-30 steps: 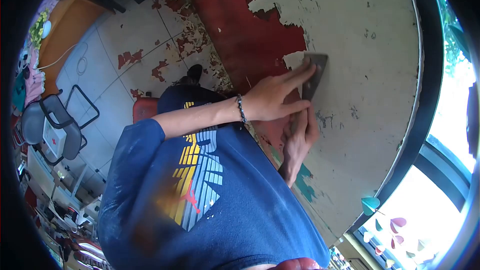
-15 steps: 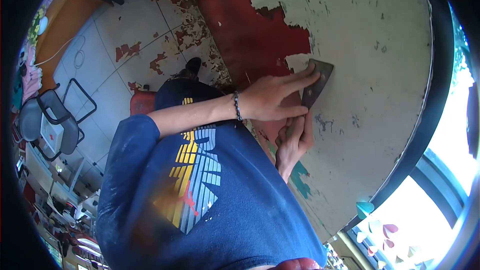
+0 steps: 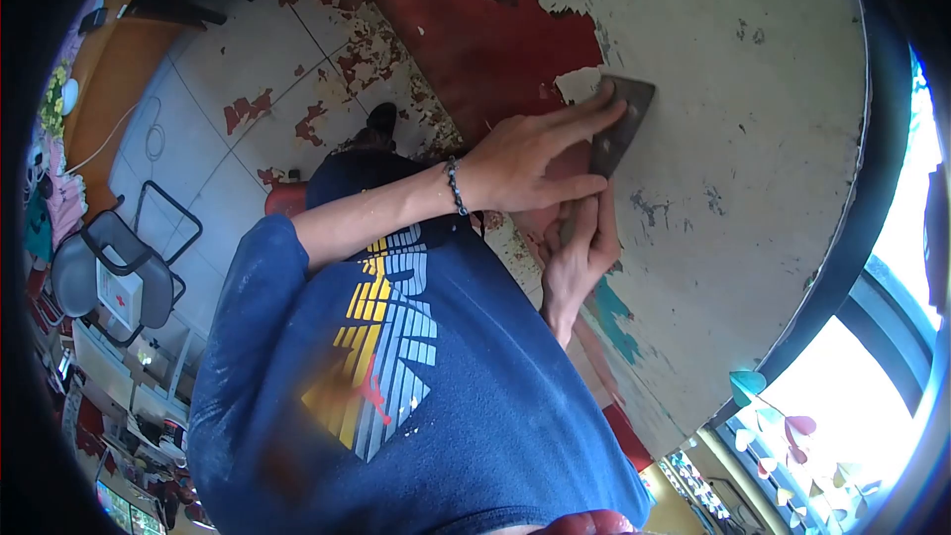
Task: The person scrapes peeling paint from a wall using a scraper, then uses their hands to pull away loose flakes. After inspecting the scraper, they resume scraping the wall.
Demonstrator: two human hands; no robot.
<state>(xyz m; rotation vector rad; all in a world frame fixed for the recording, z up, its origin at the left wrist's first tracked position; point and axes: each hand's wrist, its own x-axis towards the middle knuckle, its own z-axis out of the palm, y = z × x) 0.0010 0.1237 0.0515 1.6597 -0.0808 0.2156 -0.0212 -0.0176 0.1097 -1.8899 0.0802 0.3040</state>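
A metal scraper [image 3: 627,129] with a dark, wide flat blade lies against a large pale surface [image 3: 733,149] with patches of red covering [image 3: 485,35]. My right hand [image 3: 586,253] is closed around its narrow handle end, which the fingers mostly hide. My left hand [image 3: 530,163], with a dark beaded bracelet at the wrist, reaches across my body. Its fingers are stretched out, the tips pressing on the blade, with the thumb apart near the handle. The blade's upper end sits beside a ragged pale notch in the red layer.
Peeled flakes [image 3: 371,64] litter the tiled floor [image 3: 258,45] along the red edge. A grey chair [image 3: 129,272] holding a white box stands at left, near a wooden desk [image 3: 139,69]. Teal remnants [image 3: 616,322] cling to the surface's near edge. Heart-shaped paper decorations [image 3: 797,436] hang by a bright window.
The whole view has shifted, and the surface, hands and scraper appear higher in it. Against the surface, the scraper has hardly moved. Both hands keep the same hold.
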